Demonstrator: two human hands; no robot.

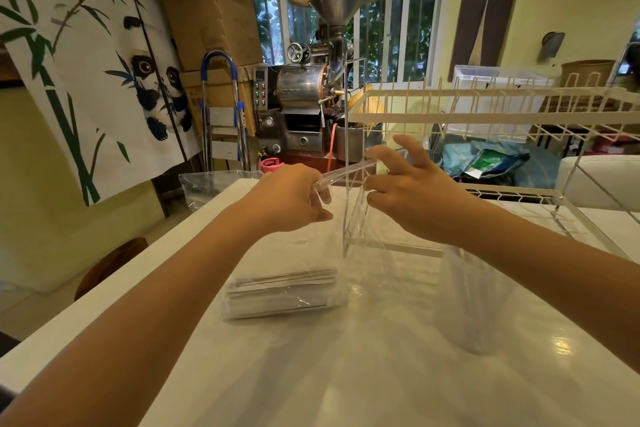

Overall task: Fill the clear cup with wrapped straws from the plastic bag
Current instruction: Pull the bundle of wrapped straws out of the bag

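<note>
The thin clear plastic bag is held up above the white glossy countertop, its mouth stretched between both hands. The film looks light, limp and slippery, so I judge it best taken at the top rim, pinched from both sides, as it is here. The left hand grips one edge of the mouth in curled fingers; the right hand pinches the opposite edge with thumb and forefinger, its other fingers spread loose. Below the bag, on the countertop, lies a flat clear pack of paper-wrapped straws; these should be light, stiff enough to lift in a bunch, yet easy to bend. The tall clear plastic cup stands to the right of the bag, under the right forearm, apparently already holding some straws. A white wire dish rack stands behind the bag
</note>
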